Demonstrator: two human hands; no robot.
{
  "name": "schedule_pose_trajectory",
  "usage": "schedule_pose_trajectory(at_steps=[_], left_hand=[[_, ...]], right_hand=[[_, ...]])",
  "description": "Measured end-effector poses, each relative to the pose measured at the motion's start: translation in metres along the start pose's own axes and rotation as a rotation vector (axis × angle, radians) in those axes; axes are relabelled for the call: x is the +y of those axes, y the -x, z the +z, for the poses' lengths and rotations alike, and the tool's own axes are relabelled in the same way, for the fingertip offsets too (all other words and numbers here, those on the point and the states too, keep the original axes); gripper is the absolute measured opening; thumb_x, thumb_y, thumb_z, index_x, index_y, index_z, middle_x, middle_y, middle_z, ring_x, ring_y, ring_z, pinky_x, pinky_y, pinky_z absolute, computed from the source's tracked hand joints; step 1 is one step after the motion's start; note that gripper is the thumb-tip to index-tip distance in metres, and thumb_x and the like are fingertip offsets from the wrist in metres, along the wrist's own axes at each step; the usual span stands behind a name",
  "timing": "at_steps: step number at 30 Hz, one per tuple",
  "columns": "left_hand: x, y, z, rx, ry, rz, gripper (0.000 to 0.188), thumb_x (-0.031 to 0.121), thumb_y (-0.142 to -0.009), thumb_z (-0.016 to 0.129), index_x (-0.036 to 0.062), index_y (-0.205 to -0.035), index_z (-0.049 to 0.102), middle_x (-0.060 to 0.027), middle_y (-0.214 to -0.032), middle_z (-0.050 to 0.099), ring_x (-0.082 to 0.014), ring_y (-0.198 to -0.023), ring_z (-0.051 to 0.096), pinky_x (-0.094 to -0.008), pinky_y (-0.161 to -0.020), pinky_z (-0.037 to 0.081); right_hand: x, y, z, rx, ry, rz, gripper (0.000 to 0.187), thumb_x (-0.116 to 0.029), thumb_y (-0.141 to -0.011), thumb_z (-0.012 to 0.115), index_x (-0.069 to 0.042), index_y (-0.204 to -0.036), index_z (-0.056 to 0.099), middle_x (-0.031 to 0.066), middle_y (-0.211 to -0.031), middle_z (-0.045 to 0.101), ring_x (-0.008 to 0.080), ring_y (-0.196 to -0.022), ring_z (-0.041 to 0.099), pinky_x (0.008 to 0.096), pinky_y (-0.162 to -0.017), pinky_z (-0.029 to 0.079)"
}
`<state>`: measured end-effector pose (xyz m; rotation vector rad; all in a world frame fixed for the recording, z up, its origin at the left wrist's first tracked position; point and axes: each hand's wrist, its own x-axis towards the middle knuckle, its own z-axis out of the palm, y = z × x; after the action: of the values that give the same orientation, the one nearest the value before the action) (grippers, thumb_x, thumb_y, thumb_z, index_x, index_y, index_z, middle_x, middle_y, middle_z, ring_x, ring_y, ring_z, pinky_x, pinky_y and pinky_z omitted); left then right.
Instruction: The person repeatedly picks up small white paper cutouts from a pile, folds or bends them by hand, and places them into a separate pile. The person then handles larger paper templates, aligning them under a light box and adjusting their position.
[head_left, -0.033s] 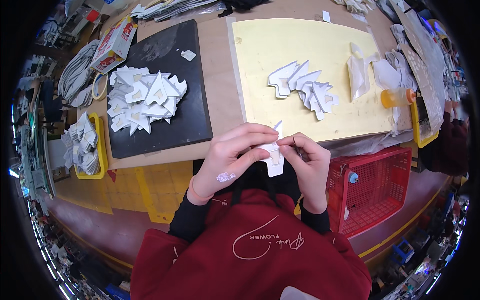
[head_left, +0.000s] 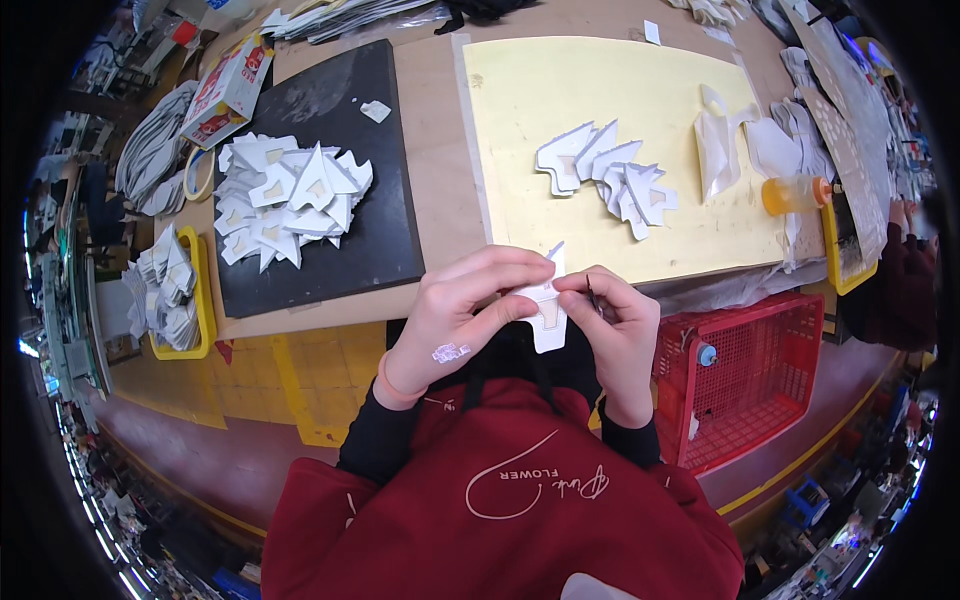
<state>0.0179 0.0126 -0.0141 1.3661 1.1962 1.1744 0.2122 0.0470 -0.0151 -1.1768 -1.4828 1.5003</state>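
Observation:
My left hand (head_left: 472, 300) pinches a white shoe-part-like cut piece (head_left: 548, 338) with a pointed top and a beige patch, just off the table's front edge. Against the piece's right side rest the closed fingertips of my right hand (head_left: 612, 318). A thin dark tool (head_left: 592, 290) pokes out between those fingers; most of it is hidden, so its kind is unclear. Beyond my hands, several similar white pieces (head_left: 605, 170) lie overlapping on a pale yellow sheet (head_left: 520, 95). A bigger heap of them (head_left: 295, 200) covers part of a black board (head_left: 385, 250) at the left.
An orange bottle (head_left: 790, 195) and translucent scraps (head_left: 715, 150) lie at the right of the sheet. Below the table's right side sits a red plastic crate (head_left: 740, 390). A yellow basket (head_left: 205, 300) of pieces, a roll of tape (head_left: 200, 172) and a carton (head_left: 228, 90) are at the left.
The dark tool shows slightly more between my right fingers. The hands and the white piece have barely shifted.

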Motion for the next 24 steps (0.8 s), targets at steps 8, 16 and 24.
schedule_pose_trajectory(at_steps=[8,16,24], left_hand=[[-0.001,-0.003,-0.004,-0.074,0.127,-0.029,0.023,-0.011,-0.085,0.068,-0.0054,-0.107,0.071,-0.0123,-0.105,0.069,-0.0165,-0.090,0.068,-0.0263,-0.074,0.056],[-0.001,0.001,-0.003,-0.016,-0.018,-0.034,0.012,-0.010,-0.085,0.068,-0.0061,-0.096,0.071,-0.0107,-0.092,0.069,-0.0146,-0.083,0.067,-0.0259,-0.071,0.056],[0.004,-0.003,-0.007,-0.022,-0.526,0.133,0.009,0.009,-0.085,0.072,0.0020,-0.090,0.073,-0.0060,-0.085,0.067,-0.0244,-0.079,0.060,-0.0355,-0.071,0.050]], right_hand=[[0.000,0.006,0.003,-0.040,-0.355,0.036,0.016,0.006,-0.089,0.070,0.005,-0.105,0.073,0.0021,-0.090,0.066,0.0039,-0.076,0.055,0.0183,-0.064,0.041],[0.004,0.000,-0.001,-0.110,-0.053,-0.102,0.026,0.005,-0.086,0.070,0.004,-0.112,0.071,0.0031,-0.088,0.063,0.0073,-0.072,0.053,0.0212,-0.062,0.040],[0.002,0.000,-0.009,-0.129,0.466,-0.339,0.041,0.001,-0.082,0.072,-0.001,-0.123,0.069,0.0104,-0.083,0.064,0.0188,-0.066,0.060,0.0278,-0.060,0.046]])
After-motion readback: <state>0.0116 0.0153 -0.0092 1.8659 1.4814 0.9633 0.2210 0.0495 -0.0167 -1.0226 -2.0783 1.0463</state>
